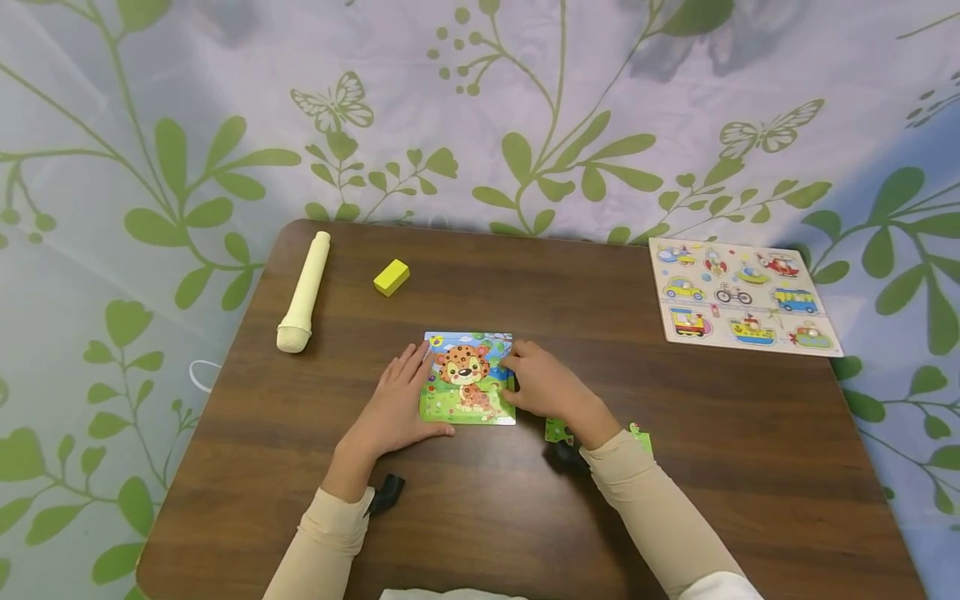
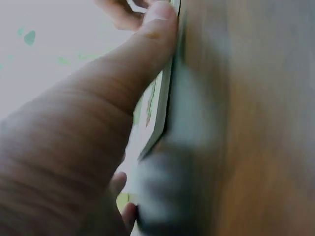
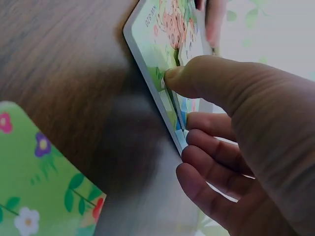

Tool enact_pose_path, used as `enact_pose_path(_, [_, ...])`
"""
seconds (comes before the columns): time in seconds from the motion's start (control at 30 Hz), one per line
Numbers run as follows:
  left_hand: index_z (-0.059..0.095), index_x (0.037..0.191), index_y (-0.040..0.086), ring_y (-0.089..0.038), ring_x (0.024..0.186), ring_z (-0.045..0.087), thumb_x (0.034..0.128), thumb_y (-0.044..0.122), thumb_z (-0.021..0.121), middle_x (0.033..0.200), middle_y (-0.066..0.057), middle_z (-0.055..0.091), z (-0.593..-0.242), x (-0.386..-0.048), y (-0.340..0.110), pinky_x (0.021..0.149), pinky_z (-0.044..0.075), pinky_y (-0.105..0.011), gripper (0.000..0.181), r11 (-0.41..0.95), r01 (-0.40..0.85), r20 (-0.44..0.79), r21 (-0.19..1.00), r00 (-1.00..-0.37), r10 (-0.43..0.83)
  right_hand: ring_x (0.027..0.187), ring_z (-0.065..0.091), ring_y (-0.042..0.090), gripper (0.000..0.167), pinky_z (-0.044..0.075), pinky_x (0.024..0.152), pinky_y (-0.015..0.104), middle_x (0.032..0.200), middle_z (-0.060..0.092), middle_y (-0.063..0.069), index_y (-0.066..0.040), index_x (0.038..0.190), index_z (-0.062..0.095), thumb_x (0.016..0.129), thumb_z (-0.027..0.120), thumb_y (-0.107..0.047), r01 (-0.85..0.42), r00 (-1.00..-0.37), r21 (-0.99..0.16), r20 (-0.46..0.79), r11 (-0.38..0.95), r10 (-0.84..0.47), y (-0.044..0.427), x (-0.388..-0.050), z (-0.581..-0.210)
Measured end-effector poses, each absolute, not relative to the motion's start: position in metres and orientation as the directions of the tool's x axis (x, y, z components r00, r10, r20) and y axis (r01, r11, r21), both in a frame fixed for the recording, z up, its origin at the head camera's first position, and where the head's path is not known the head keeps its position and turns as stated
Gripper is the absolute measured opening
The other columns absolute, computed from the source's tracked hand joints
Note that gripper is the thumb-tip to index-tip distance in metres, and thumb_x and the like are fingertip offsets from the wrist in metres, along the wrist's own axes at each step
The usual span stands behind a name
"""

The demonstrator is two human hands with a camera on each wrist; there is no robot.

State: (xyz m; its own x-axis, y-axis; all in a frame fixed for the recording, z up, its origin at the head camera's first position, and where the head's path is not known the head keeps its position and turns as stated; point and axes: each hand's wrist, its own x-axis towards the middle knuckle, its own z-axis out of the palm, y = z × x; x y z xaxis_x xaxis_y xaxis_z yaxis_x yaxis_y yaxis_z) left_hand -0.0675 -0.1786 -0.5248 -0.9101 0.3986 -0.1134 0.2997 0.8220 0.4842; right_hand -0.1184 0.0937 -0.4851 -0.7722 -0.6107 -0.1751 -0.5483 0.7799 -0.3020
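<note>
A square leopard puzzle (image 1: 467, 408) lies flat on the table. My left hand (image 1: 396, 404) rests along its left side, fingers straight, thumb by the lower edge; in the left wrist view the thumb of that hand (image 2: 98, 103) lies against the board's edge (image 2: 160, 110). At the right side, my right hand (image 1: 553, 385) is on the picture. The right wrist view shows that hand (image 3: 246, 132) with its thumb and curled fingers on a slightly raised puzzle piece (image 3: 189, 51), a dark gap beside it. What the fingertips touch underneath is hidden.
Green puzzle pieces (image 1: 557, 430) lie by the right wrist, partly covered by the arm; one shows close up in the right wrist view (image 3: 44, 182). A cream microphone-shaped object (image 1: 303, 292) and yellow block (image 1: 392, 277) stand back left. A vehicle peg board (image 1: 742, 297) lies back right.
</note>
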Motion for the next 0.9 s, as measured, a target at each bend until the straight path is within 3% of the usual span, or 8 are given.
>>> enact_pose_path(0.27, [0.032, 0.162, 0.024, -0.032, 0.159, 0.019, 0.0862, 0.063, 0.072, 0.17, -0.008, 0.024, -0.524, -0.066, -0.149, 0.127, 0.022, -0.055, 0.094, 0.751, 0.494, -0.031, 0.439, -0.826, 0.562, 0.099, 0.062, 0.021, 0.047, 0.055, 0.087, 0.039, 0.116, 0.06, 0.009, -0.006, 0.13, 0.069, 0.091, 0.076, -0.031, -0.501, -0.801, -0.297, -0.196, 0.813, -0.566, 0.092, -0.121, -0.488])
enact_pose_path(0.4, [0.036, 0.16, 0.026, -0.03, 0.157, 0.025, 0.0873, 0.062, 0.072, 0.169, -0.005, 0.027, -0.526, -0.063, -0.145, 0.127, 0.022, -0.055, 0.089, 0.76, 0.486, -0.049, 0.431, -0.829, 0.558, 0.097, 0.064, 0.021, 0.046, 0.057, 0.086, 0.039, 0.119, 0.061, 0.01, -0.005, 0.131, 0.069, 0.092, 0.076, -0.028, -0.484, -0.806, -0.317, -0.202, 0.816, -0.556, 0.092, -0.122, -0.486])
enact_pose_path(0.63, [0.033, 0.161, 0.026, -0.029, 0.158, 0.023, 0.0892, 0.061, 0.069, 0.17, -0.005, 0.025, -0.529, -0.064, -0.148, 0.126, 0.023, -0.057, 0.088, 0.746, 0.482, -0.045, 0.459, -0.826, 0.562, 0.082, 0.057, 0.014, 0.04, 0.052, 0.074, 0.032, 0.109, 0.061, 0.006, -0.009, 0.128, 0.072, 0.092, 0.078, -0.024, -0.471, -0.808, -0.356, -0.192, 0.807, -0.557, 0.091, -0.12, -0.485])
enact_pose_path(0.9, [0.035, 0.161, 0.026, -0.028, 0.158, 0.023, 0.0897, 0.061, 0.069, 0.17, -0.005, 0.027, -0.528, -0.064, -0.149, 0.126, 0.023, -0.056, 0.086, 0.75, 0.48, -0.06, 0.455, -0.824, 0.564, 0.086, 0.06, 0.014, 0.045, 0.052, 0.072, 0.029, 0.117, 0.062, 0.008, -0.005, 0.134, 0.068, 0.094, 0.075, -0.024, -0.457, -0.817, -0.363, -0.188, 0.812, -0.545, 0.091, -0.115, -0.488])
